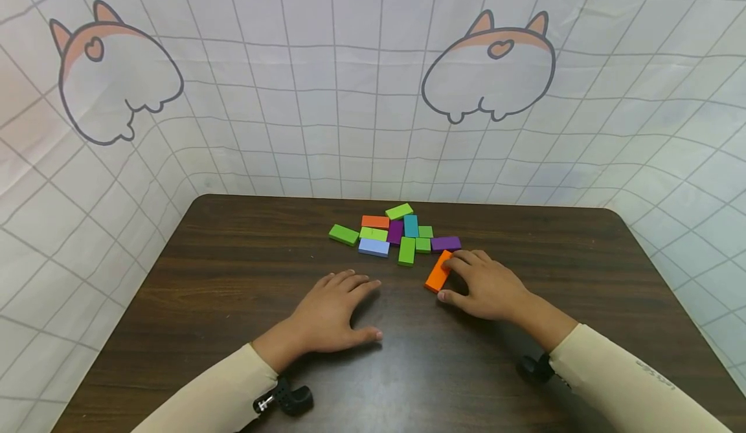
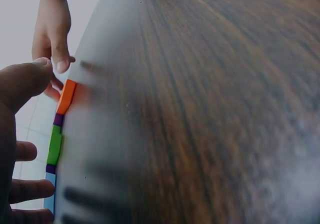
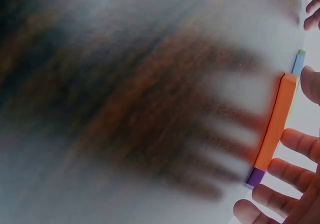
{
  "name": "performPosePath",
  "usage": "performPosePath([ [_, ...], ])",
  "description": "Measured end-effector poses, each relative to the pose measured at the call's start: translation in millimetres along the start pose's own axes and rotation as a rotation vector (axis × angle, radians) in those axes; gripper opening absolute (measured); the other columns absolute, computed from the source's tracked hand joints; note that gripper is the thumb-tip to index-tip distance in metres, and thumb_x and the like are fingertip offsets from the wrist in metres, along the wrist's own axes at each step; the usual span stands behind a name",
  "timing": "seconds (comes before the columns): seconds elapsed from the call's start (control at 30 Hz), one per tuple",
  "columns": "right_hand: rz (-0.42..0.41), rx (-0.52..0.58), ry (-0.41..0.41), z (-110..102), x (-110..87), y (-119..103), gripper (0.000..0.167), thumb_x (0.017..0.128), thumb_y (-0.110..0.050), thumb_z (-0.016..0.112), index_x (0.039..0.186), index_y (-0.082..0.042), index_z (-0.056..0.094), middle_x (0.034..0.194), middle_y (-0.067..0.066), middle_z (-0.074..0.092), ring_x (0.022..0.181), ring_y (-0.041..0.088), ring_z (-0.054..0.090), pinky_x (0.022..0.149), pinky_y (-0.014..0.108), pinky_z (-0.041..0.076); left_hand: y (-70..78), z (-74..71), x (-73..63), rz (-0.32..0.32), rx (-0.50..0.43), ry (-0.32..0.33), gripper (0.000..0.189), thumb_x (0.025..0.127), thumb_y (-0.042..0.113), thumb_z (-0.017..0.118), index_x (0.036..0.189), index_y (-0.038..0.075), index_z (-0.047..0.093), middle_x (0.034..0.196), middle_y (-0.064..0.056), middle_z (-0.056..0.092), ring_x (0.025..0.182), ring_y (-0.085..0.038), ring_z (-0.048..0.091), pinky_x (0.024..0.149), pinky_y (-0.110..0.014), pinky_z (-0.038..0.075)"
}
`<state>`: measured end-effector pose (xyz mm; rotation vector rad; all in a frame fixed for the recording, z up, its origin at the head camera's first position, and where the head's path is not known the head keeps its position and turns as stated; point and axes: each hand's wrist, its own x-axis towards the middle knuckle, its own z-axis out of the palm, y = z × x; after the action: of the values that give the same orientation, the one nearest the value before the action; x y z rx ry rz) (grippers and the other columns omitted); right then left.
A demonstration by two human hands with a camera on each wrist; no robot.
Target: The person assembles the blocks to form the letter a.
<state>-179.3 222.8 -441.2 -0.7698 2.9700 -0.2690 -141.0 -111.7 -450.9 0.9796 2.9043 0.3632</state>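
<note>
An orange block [image 1: 436,275] lies slanted on the dark wooden table, in front of a group of other blocks. My right hand [image 1: 486,284] is beside it with the fingers spread. Its fingertips are right at the block's far end, and the thumb is by the near end. The right wrist view shows the long side of the orange block [image 3: 277,121] along the fingertips, with the thumb standing apart. To the left, my left hand [image 1: 332,313] hovers low over the table, fingers and thumb spread and holding nothing. A blue-violet block [image 1: 373,247] is nearest ahead of it.
Several flat blocks lie close together at the back middle, including a red-orange one [image 1: 375,222], a teal one [image 1: 410,226], a purple one [image 1: 445,244] and a green one [image 1: 344,234]. A white gridded curtain [image 1: 350,96] hangs behind and beside the table [image 1: 233,245].
</note>
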Motion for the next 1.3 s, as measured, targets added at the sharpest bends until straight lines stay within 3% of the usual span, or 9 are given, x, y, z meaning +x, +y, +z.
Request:
performPosePath([
  [0.5, -0.035, 0.033, -0.021, -0.4, 3.1, 3.9, 0.056, 0.094, -0.048, 0.071, 0.135, -0.011, 0.062, 0.146, 0.012, 0.054, 0.133, 0.035, 0.047, 0.105, 0.055, 0.044, 8.5, 9.3, 13.6, 0.056, -0.007, -0.053, 0.082, 0.091, 0.074, 0.055, 0.157, 0.027, 0.043, 0.156, -0.003, 0.045, 0.147, -0.034, 0.033, 0.117, -0.058, 0.025],
  [0.87, -0.077, 0.074, -0.049, -1.2, 1.1, 3.3, 0.051, 0.094, -0.046, 0.072, 0.134, -0.015, 0.063, 0.152, 0.010, 0.050, 0.136, 0.035, 0.046, 0.105, 0.057, 0.044, 16.6, 12.2, 27.4, 0.142, -0.015, -0.041, 0.078, 0.094, 0.070, 0.054, 0.157, 0.025, 0.043, 0.156, -0.004, 0.044, 0.145, -0.031, 0.036, 0.118, -0.057, 0.025],
  [1.3, -0.096, 0.097, -0.068, -0.2, 0.4, 2.4, 0.052, 0.097, -0.049, 0.068, 0.138, -0.017, 0.062, 0.157, 0.007, 0.045, 0.138, 0.035, 0.045, 0.103, 0.057, 0.045, 31.7, 15.2, 49.0, 0.217, 0.018, -0.109, 0.079, 0.095, 0.070, 0.053, 0.160, 0.028, 0.038, 0.163, -0.002, 0.033, 0.149, -0.029, 0.030, 0.119, -0.055, 0.022],
])
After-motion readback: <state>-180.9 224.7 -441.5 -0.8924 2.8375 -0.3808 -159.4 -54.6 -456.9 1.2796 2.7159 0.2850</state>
